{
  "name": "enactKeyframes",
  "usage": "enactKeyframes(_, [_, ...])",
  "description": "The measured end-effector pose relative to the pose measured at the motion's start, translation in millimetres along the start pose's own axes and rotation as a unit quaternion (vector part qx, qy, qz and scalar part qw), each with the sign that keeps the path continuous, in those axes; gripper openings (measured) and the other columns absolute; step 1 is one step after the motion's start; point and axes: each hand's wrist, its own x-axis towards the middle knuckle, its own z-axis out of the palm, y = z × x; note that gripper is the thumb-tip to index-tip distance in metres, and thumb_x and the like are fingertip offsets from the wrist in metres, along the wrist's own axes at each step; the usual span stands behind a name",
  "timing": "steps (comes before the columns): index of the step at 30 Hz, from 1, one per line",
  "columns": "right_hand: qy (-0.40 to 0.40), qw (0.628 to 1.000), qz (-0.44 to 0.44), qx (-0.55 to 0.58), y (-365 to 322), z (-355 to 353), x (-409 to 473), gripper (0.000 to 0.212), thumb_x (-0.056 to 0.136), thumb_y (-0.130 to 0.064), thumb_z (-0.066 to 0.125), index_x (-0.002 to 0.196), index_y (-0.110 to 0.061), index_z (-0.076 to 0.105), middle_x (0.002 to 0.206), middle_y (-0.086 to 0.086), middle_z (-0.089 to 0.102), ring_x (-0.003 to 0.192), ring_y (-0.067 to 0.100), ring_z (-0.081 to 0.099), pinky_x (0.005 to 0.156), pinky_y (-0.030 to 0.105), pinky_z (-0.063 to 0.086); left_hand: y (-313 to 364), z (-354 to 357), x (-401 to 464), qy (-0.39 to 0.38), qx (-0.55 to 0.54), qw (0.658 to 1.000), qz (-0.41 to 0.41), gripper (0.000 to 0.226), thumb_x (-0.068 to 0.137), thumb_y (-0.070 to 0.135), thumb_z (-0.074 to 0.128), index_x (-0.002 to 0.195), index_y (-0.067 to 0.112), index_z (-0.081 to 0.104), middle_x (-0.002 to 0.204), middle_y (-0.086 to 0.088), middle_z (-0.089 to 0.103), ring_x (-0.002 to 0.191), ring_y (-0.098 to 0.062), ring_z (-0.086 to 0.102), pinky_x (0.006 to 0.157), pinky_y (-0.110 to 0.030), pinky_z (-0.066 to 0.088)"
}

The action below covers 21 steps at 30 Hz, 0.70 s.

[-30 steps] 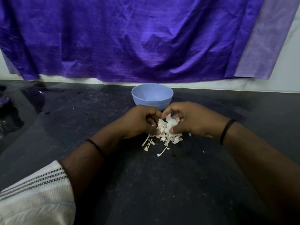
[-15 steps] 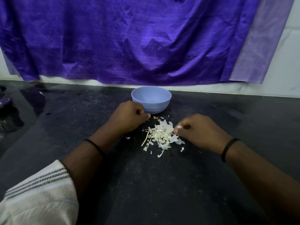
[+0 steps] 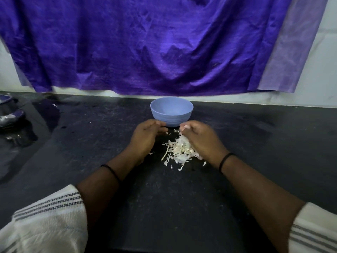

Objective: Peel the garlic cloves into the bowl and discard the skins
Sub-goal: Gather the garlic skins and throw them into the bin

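Note:
A pale blue bowl (image 3: 171, 114) stands on the dark counter (image 3: 164, 207), just beyond my hands. A heap of white garlic skins (image 3: 179, 152) lies in front of it. My left hand (image 3: 145, 137) rests on its edge to the left of the heap, fingers extended and curved, holding nothing that shows. My right hand (image 3: 200, 141) is cupped against the heap's right side and touches the skins. The bowl's inside shows no cloves from this angle.
A purple cloth (image 3: 145, 44) hangs on the wall behind the counter. At the far left edge sit dark glossy items (image 3: 11, 117) on a wet-looking patch. Small skin scraps lie scattered around the heap.
Both hands moved apart from the heap, then came forward toward the bowl. They now flank the skins with fingers extended, the right one pressed against the heap.

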Motion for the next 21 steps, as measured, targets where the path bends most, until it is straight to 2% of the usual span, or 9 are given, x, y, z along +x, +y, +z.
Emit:
enactKeyframes(1, [0.041,0.999,0.001,0.0,1.2,-7.3,6.7,0.027,0.099,-0.034,0.059,0.11,-0.012,0.072,0.103,0.005,0.073,0.091,0.019,0.068,0.076,0.031,0.052,0.6,-1.9,1.5,0.034,0.07,0.997,0.018,0.028,0.105,0.026,0.045,0.101,0.013,0.07,0.1,-0.007,0.073,0.099,-0.024,0.068,0.097,-0.042,0.051])
enactKeyframes(3, [0.069,0.994,0.017,-0.077,9.1,-19.9,19.1,0.031,0.101,-0.03,0.054,0.106,-0.005,0.072,0.109,0.012,0.072,0.104,0.026,0.065,0.092,0.036,0.049,-1.1,-4.4,3.3,0.048,0.221,0.974,0.029,0.034,0.105,0.035,0.044,0.093,0.012,0.066,0.091,-0.007,0.068,0.09,-0.026,0.063,0.084,-0.04,0.049])
enactKeyframes(5, [0.023,0.985,0.047,-0.166,14.4,-24.6,24.2,0.033,0.103,-0.027,0.049,0.124,-0.007,0.066,0.131,0.009,0.065,0.123,0.025,0.057,0.101,0.029,0.04,-2.8,-1.9,3.7,0.019,0.279,0.96,0.015,0.042,0.106,0.043,0.037,0.092,0.012,0.063,0.094,-0.006,0.066,0.092,-0.025,0.061,0.08,-0.038,0.046])
enactKeyframes(7, [-0.046,0.974,0.062,-0.214,15.1,-19.0,26.4,0.039,0.104,-0.028,0.046,0.138,-0.011,0.057,0.143,0.009,0.057,0.129,0.024,0.053,0.105,0.029,0.037,-1.0,4.7,4.5,-0.004,0.289,0.957,0.015,0.048,0.107,0.046,0.031,0.11,0.012,0.065,0.113,-0.008,0.067,0.105,-0.025,0.06,0.089,-0.036,0.046])
enactKeyframes(10, [-0.119,0.963,0.039,-0.241,8.0,-4.8,29.7,0.04,0.106,-0.029,0.039,0.137,-0.011,0.055,0.145,0.013,0.053,0.128,0.027,0.052,0.107,0.036,0.038,0.0,13.6,8.9,-0.048,0.283,0.958,0.003,0.051,0.107,0.049,0.027,0.129,0.018,0.061,0.134,-0.007,0.061,0.121,-0.024,0.055,0.094,-0.031,0.038])
enactKeyframes(12, [-0.14,0.97,0.017,-0.196,6.4,0.3,29.7,0.038,0.106,-0.026,0.037,0.134,-0.015,0.059,0.14,0.009,0.058,0.123,0.025,0.056,0.107,0.038,0.04,-1.5,16.0,13.9,-0.092,0.229,0.969,-0.004,0.05,0.105,0.054,0.03,0.13,0.025,0.062,0.137,-0.002,0.061,0.126,-0.019,0.054,0.103,-0.031,0.037])
enactKeyframes(14, [-0.129,0.987,0.005,-0.097,12.8,-2.1,27.5,0.034,0.102,-0.016,0.043,0.126,-0.021,0.067,0.128,0.001,0.067,0.112,0.017,0.064,0.1,0.033,0.048,-5.7,14.3,16.4,-0.104,0.125,0.987,-0.01,0.047,0.101,0.056,0.035,0.115,0.028,0.069,0.124,0.0,0.07,0.12,-0.014,0.061,0.109,-0.035,0.04])
enactKeyframes(17, [-0.091,0.995,-0.028,-0.014,21.3,-17.5,20.3,0.03,0.095,-0.001,0.055,0.111,-0.017,0.075,0.108,-0.006,0.075,0.092,-0.001,0.067,0.08,0.016,0.05,-11.1,5.1,17.0,-0.033,0.008,0.999,-0.009,0.034,0.106,0.028,0.043,0.098,0.012,0.071,0.093,-0.01,0.077,0.095,-0.02,0.073,0.093,-0.032,0.051])
enactKeyframes(21, [-0.027,0.996,-0.081,-0.003,12.9,-24.4,16.6,0.009,0.08,-0.01,0.082,0.087,-0.015,0.078,0.078,-0.002,0.076,0.071,0.009,0.069,0.073,0.029,0.059,-13.7,-4.3,14.0,0.023,0.063,0.997,0.045,0.016,0.096,0.007,0.063,0.089,0.018,0.072,0.088,-0.005,0.076,0.09,-0.02,0.073,0.089,-0.033,0.058])
